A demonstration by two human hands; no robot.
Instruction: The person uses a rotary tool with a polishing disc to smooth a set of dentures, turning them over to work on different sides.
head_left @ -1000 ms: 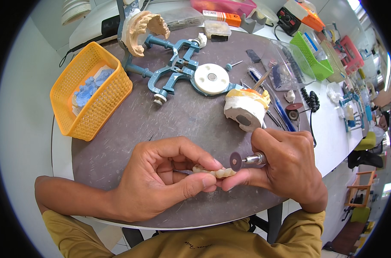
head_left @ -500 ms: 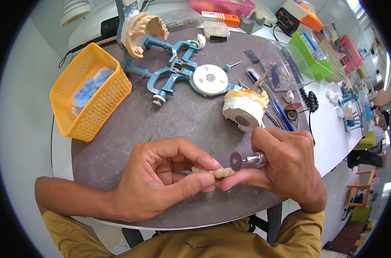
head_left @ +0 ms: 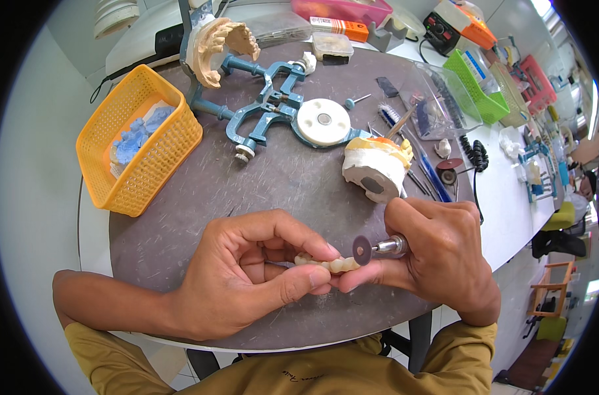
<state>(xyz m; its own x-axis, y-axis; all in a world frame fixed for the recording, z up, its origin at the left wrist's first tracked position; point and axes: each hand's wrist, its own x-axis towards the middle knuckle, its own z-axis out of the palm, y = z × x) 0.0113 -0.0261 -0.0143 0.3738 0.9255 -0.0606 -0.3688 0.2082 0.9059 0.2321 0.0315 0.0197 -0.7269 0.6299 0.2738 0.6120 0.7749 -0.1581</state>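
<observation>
Between the thumb and fingers of my left hand [head_left: 260,270] is a dental bridge [head_left: 341,265], a short curved row of cream-coloured teeth. My right hand [head_left: 437,253] grips a metal rotary handpiece [head_left: 393,245] that carries a thin dark cutting disc [head_left: 362,250]. The disc stands at the right end of the bridge; whether it touches the teeth I cannot tell. My right thumb reaches under the disc and meets the left fingertips, bracing the bridge. Just beyond my right hand a white plaster dental model [head_left: 375,170] with an orange-yellow top lies tilted on the table.
A blue articulator [head_left: 273,105] holding a beige plaster jaw cast [head_left: 214,52] spreads over the far table. A yellow basket [head_left: 141,145] with a blue impression stands left. Brushes, thin tools and a clear plastic box [head_left: 444,105] lie at right, near a green basket [head_left: 477,89].
Almost nothing differs. The disc and handpiece have shifted very slightly right and down; both hands keep their hold.
</observation>
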